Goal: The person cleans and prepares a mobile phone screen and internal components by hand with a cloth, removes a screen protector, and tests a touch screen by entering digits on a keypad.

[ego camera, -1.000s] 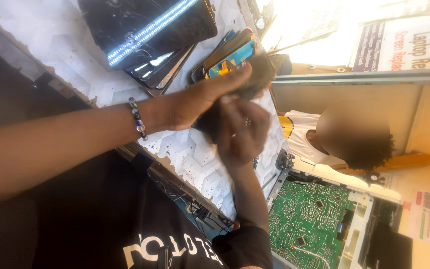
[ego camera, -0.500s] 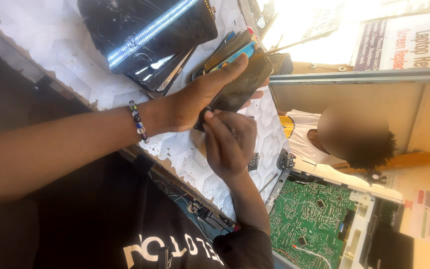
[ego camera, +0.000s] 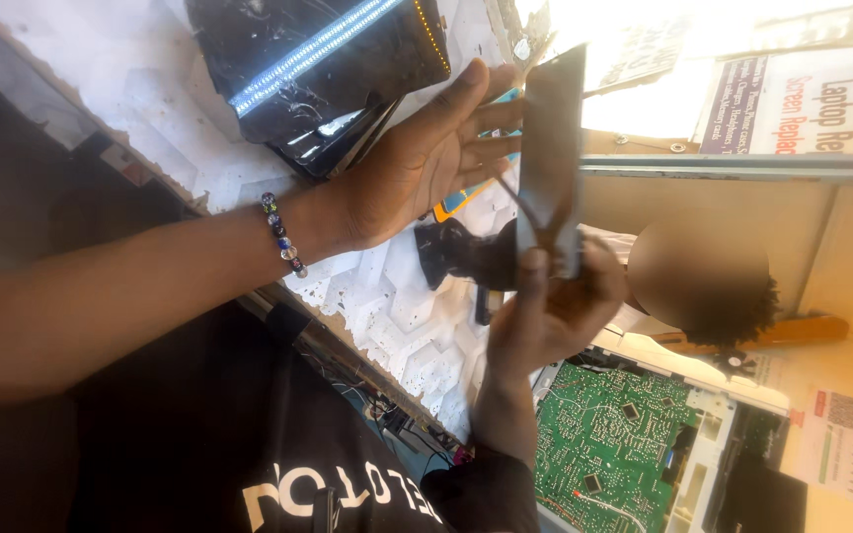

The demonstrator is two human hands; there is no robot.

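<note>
My right hand (ego camera: 545, 316) comes up from below and grips the lower end of a thin dark phone panel (ego camera: 550, 148), held upright and nearly edge-on. My left hand (ego camera: 417, 168), with a beaded bracelet (ego camera: 281, 234) on the wrist, is spread open beside it, fingertips against the panel's face. A dark, blurred piece (ego camera: 456, 252) hangs just below my left palm, next to my right thumb; what it is cannot be made out.
A stack of cracked dark screens (ego camera: 318, 69) lies on the white patterned table cover (ego camera: 387, 316). A green circuit board (ego camera: 614, 434) sits in an opened device at lower right. Another person (ego camera: 703, 286) is beyond the panel. Posters hang at right.
The dark panel has been raised from flat between both hands to upright. My left hand let go of it and opened its fingers; my right hand now holds it from below.
</note>
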